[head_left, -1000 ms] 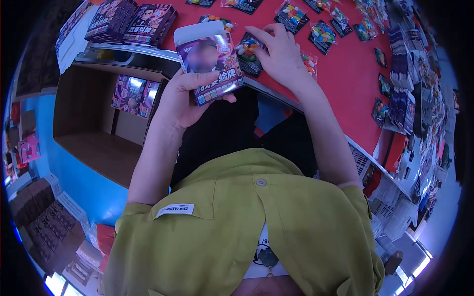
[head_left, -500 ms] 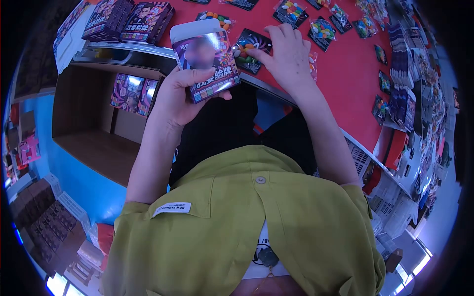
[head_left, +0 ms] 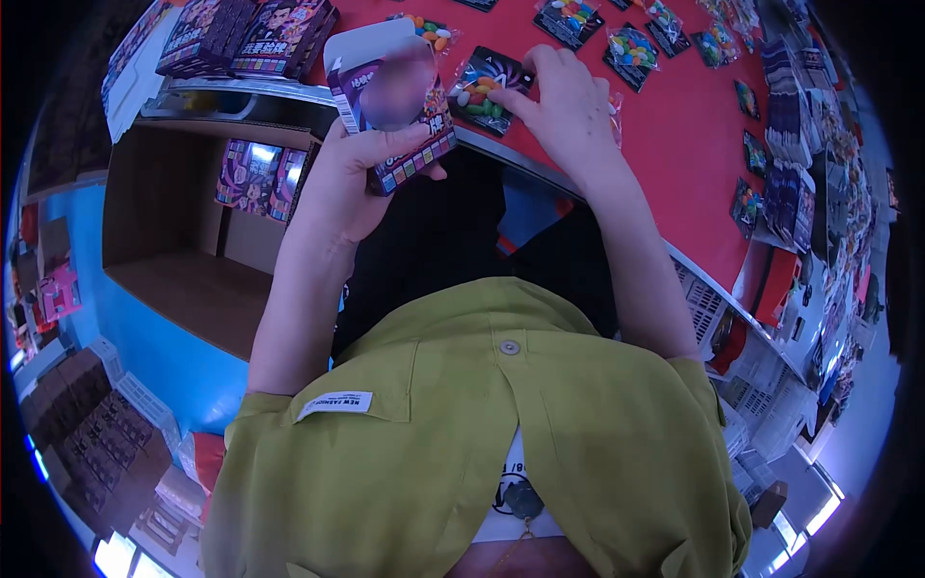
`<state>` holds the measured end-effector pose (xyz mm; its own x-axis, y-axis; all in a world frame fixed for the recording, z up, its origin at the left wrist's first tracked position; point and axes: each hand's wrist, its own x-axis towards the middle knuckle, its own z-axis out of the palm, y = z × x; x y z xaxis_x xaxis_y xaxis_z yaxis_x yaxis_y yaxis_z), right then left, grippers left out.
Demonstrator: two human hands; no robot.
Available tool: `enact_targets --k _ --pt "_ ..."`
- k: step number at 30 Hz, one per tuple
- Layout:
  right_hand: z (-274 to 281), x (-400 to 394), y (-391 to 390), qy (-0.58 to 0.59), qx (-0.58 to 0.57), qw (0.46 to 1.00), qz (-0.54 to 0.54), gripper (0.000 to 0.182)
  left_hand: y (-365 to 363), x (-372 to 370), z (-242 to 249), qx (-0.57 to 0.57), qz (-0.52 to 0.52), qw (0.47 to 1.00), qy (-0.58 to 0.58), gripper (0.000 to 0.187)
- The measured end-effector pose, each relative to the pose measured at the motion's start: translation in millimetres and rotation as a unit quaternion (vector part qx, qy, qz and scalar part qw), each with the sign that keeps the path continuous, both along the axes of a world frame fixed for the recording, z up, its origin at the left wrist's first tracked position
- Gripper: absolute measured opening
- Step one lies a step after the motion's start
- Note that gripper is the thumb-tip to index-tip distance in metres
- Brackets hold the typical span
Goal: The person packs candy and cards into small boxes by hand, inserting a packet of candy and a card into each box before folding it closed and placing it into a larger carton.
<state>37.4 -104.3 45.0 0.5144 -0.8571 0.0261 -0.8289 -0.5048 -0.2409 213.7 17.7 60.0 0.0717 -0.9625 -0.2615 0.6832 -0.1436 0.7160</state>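
Note:
My left hand (head_left: 361, 178) is wrapped round a purple printed box (head_left: 395, 106), whose white top flap stands up open. Just right of the box, my right hand (head_left: 568, 111) has its thumb and fingers on a black card packet with colourful candies (head_left: 485, 91) near the red table's front edge. The thumb lies over the candies and the fingertips are at the packet's right corner. Another candy packet (head_left: 617, 116) lies partly hidden behind my right hand.
More candy packets (head_left: 632, 53) are spread over the red table (head_left: 674, 164). Stacked purple boxes (head_left: 279, 39) stand at the back left. An open cardboard box (head_left: 183, 279) with printed boxes inside is at the left. Piles of folded cartons (head_left: 788, 125) line the right edge.
The box in my left hand has turned and tilted slightly, showing more of its side. My right hand has shifted slightly, and the packet under it lies a little differently.

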Motion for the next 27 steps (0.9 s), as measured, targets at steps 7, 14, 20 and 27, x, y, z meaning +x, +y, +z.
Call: enact_targets --k 7,14,20,27 --pt "-9.5 -2.0 16.5 -0.002 0.013 1.000 -0.022 0.036 -11.6 -3.2 1.1 -0.049 -0.011 0.998 0.041 0.035" --pt "-13.6 1.1 16.2 -0.129 0.030 0.989 -0.067 0.032 -29.8 -0.6 -0.9 -0.042 0.000 0.999 0.005 0.032" --pt "-0.1 3.8 10.9 -0.034 0.003 0.998 -0.044 0.039 -18.0 -0.2 -1.3 0.020 -0.029 0.999 -0.017 0.030" --pt "-3.7 22.1 -24.0 0.086 0.027 0.996 0.025 0.057 -19.9 3.0 6.3 0.042 -0.045 0.996 -0.063 0.034"
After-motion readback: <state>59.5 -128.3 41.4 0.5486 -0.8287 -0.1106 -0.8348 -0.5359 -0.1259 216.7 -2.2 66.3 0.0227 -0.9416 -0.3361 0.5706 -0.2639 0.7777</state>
